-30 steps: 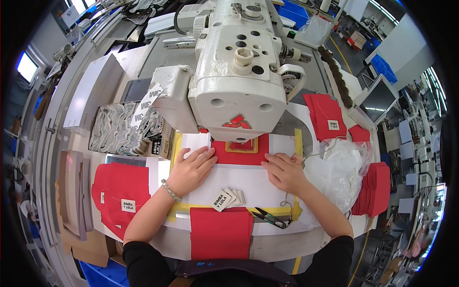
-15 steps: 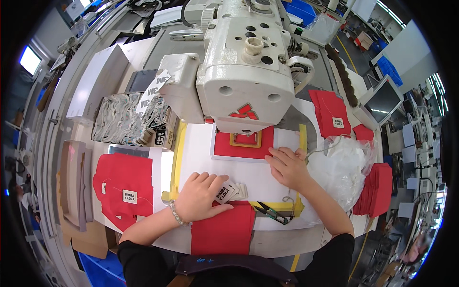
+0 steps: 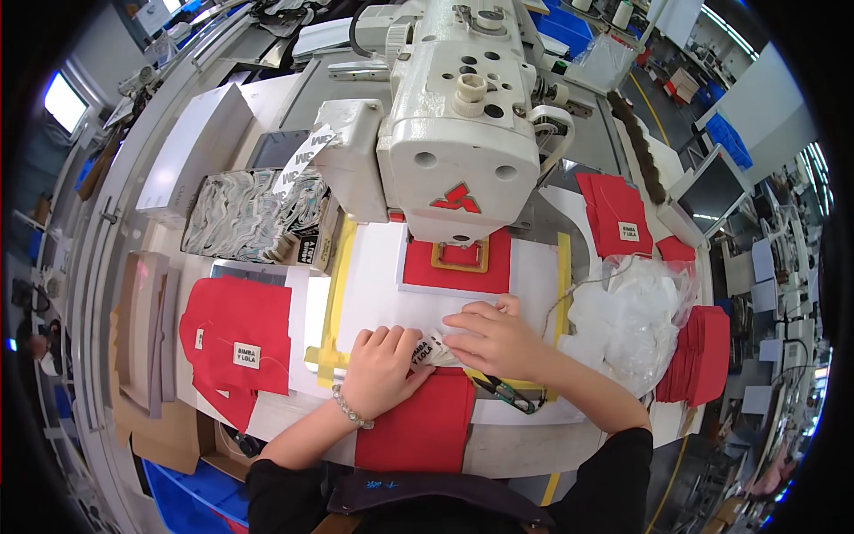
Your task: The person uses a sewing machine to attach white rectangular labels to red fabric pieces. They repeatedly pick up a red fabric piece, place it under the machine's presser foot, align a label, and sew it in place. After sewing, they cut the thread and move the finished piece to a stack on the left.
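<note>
In the middle of the worktable my left hand is closed on a small fanned stack of white fabric labels with dark print, thumb along its lower edge. My right hand has its bent fingertips at the stack's right end; its thumb is mostly hidden. Under my left hand lies a red fabric piece, reaching toward the table's front edge. Beyond both hands another red panel lies in a white holder beneath the sewing machine head, under a yellow rectangular clamp frame.
Thread snips lie just below my right hand. Left are labelled red pieces and a box of labels. Right are a clear plastic bag, a red fabric stack and more labelled red pieces. Yellow tape marks the table.
My right hand has left the edge of the red panel under the machine and moved toward me and left, onto the labels. My left hand has shifted slightly right and stays at the stack.
</note>
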Action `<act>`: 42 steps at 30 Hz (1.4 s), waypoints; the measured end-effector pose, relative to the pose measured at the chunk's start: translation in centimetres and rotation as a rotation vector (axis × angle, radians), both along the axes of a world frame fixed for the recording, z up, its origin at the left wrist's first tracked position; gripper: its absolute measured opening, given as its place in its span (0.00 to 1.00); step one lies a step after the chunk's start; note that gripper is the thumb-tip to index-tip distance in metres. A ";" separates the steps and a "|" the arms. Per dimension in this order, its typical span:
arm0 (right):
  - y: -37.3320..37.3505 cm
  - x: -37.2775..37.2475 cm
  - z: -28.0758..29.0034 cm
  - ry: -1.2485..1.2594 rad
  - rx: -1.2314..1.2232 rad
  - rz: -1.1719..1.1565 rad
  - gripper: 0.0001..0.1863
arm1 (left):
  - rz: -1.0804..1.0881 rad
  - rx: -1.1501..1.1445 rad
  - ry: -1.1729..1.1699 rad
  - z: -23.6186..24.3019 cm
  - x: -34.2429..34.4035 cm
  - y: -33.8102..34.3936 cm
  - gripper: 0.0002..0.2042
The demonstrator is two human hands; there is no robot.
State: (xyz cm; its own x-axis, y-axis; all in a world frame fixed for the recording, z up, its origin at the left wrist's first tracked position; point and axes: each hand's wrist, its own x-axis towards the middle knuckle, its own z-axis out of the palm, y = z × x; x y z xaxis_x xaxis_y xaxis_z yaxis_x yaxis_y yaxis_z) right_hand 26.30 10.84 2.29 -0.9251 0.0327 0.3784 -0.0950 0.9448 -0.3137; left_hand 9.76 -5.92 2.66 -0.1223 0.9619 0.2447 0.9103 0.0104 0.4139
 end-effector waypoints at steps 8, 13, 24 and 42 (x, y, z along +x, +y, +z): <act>-0.1 -0.1 -0.9 -0.036 -0.015 0.043 0.06 | -0.012 -0.034 -0.072 -0.2 -0.6 -0.4 0.11; -0.1 -0.2 -0.5 -0.064 -0.035 0.046 0.07 | -0.070 0.008 -0.177 -0.2 -1.8 -0.4 0.07; -0.4 -2.2 1.9 -0.048 -0.764 -0.188 0.08 | -0.059 0.177 -0.187 2.0 -2.2 2.3 0.03; 7.5 -2.5 -1.9 0.092 -0.331 -0.203 0.08 | -0.377 0.008 -0.170 -1.2 -5.9 8.3 0.26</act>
